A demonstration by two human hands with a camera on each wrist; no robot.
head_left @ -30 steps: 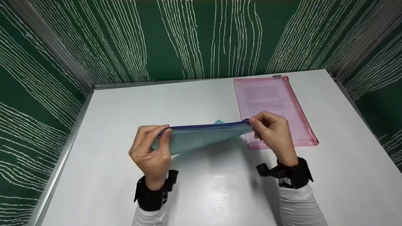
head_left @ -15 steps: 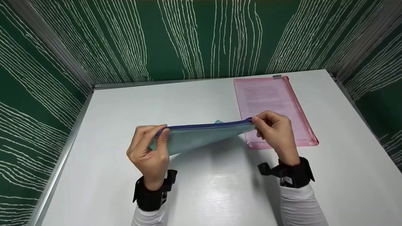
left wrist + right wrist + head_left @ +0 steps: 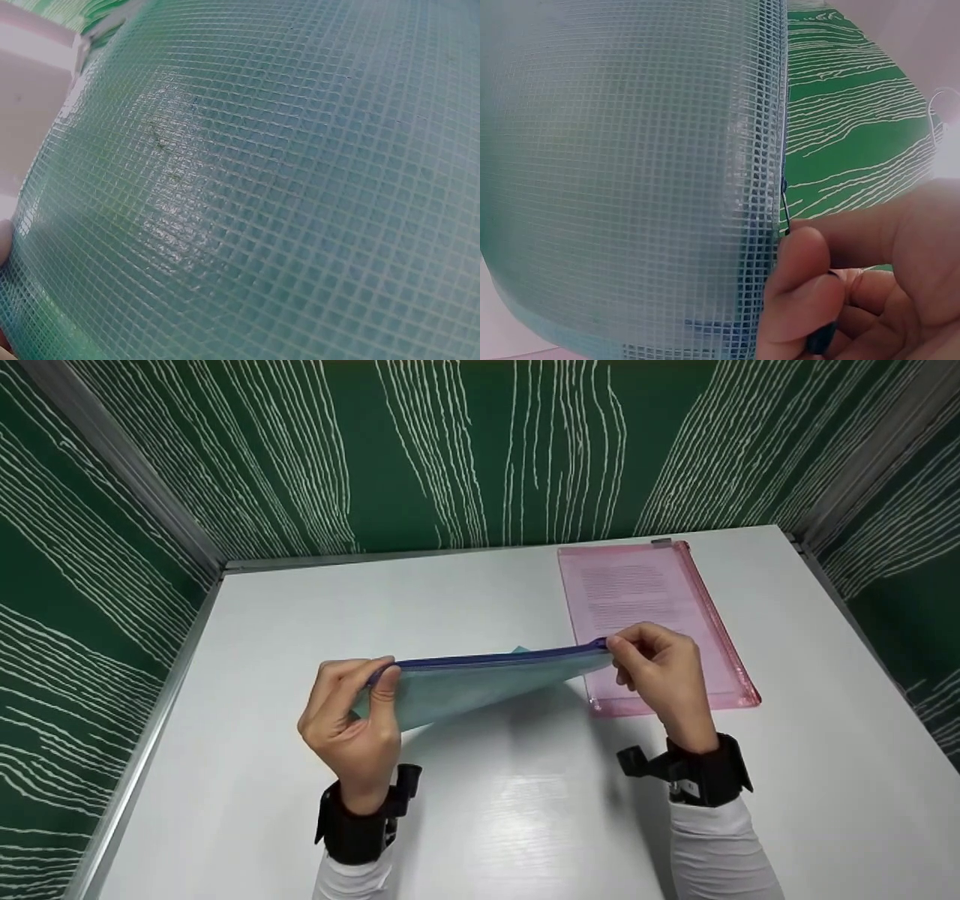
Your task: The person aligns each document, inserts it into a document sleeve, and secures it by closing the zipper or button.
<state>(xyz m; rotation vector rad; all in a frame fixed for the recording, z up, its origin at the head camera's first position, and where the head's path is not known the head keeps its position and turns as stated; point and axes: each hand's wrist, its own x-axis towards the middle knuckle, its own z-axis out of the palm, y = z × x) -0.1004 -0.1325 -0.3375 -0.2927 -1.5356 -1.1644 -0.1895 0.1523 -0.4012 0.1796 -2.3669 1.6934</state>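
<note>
A blue-green mesh zipper pouch (image 3: 465, 694) hangs tilted between both hands above the table, its dark blue zipper (image 3: 487, 660) running across the top edge. My left hand (image 3: 356, 720) pinches the zipper's left end between thumb and fingers. At the other end, the thumb and fingers of my right hand (image 3: 664, 675) pinch the zipper pull, right beside the slider (image 3: 598, 643). The right wrist view shows the fingertips (image 3: 802, 251) at the pouch's edge. Mesh (image 3: 262, 180) fills most of the left wrist view; only bits of fingers show at its lower left.
A pink zipper pouch (image 3: 637, 585) with a printed sheet inside lies at the back right of the white table (image 3: 300, 607), partly behind my right hand. Green panels (image 3: 412, 450) with white wavy lines stand around the back and sides.
My hands have drawn slightly apart: the left has shifted left, the right has moved right and a little up with the slider. Both keep their hold, and the pink pouch stays in place.
</note>
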